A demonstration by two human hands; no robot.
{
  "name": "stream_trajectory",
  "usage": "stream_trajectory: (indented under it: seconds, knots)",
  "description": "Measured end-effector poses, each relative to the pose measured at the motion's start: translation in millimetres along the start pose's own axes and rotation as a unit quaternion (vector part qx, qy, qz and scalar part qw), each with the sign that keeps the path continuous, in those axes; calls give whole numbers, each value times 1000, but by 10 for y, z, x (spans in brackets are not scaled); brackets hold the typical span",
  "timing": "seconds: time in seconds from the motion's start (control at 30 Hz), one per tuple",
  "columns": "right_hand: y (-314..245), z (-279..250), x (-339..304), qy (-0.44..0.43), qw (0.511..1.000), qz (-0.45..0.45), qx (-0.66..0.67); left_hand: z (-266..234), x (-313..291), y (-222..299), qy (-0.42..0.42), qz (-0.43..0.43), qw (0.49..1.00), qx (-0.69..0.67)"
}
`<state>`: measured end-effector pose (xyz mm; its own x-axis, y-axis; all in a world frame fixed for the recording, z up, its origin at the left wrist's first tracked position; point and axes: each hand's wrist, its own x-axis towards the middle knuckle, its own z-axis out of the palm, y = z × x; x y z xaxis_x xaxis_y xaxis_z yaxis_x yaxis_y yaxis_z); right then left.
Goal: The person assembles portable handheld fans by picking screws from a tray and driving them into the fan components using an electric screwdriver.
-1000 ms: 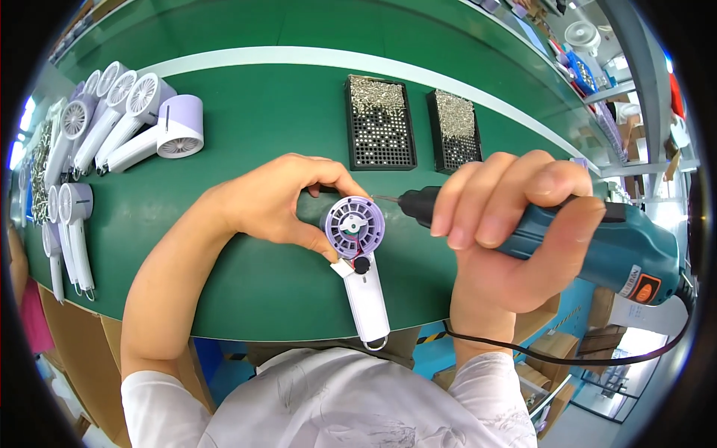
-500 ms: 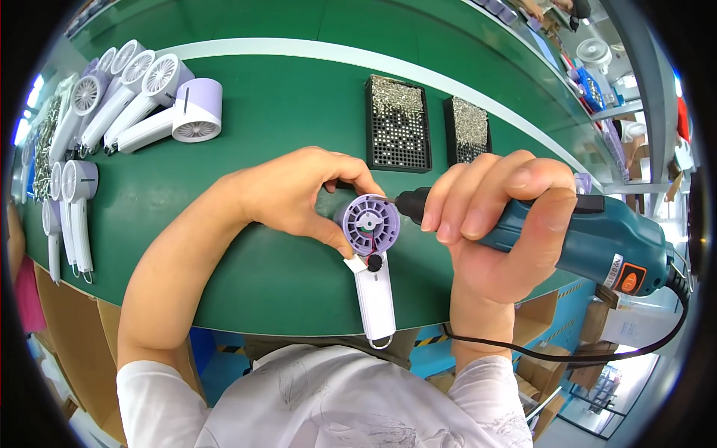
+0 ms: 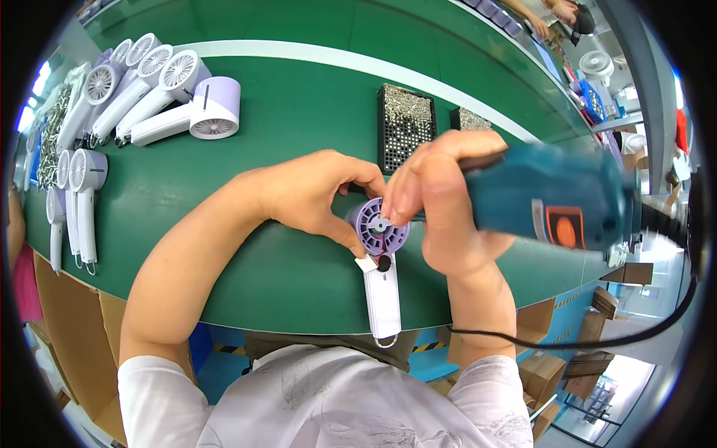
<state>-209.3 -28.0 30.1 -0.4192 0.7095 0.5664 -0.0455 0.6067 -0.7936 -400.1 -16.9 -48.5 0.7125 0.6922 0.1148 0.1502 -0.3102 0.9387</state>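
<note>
My left hand (image 3: 317,196) is closed round the purple head of a handheld fan (image 3: 384,295), steadying it on the green table. The fan lies with its white handle toward me, and its round purple housing shows slots, a hub and thin coloured wires. A small black round part and a white tab sit where head and handle meet. In my right hand (image 3: 448,198) is a teal electric screwdriver (image 3: 553,196), held sideways and blurred by motion. My right fingers are over the right side of the fan head; the screwdriver's tip is hidden behind them.
Two black trays of small metal screws, a nearer one (image 3: 405,127) and a partly covered one (image 3: 470,118), stand beyond my hands. Several white and purple handheld fans (image 3: 216,108) lie at the left. A black cord (image 3: 597,343) trails from the screwdriver. Another person's hand (image 3: 539,27) shows far right.
The screwdriver has swung left and its body turned, bringing my right fingers over the fan head. My left hand keeps its hold on the fan. The whole view has shifted slightly.
</note>
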Motion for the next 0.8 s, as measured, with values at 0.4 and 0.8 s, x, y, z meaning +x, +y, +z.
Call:
stream_trajectory:
  seconds: [0.4, 0.8]
  knots:
    - [79, 5, 130, -16, 993, 42, 106, -81, -6, 185, -34, -71, 997, 8]
    - [38, -560, 315, -31, 967, -54, 247, -16, 11, 78, -22, -25, 999, -2]
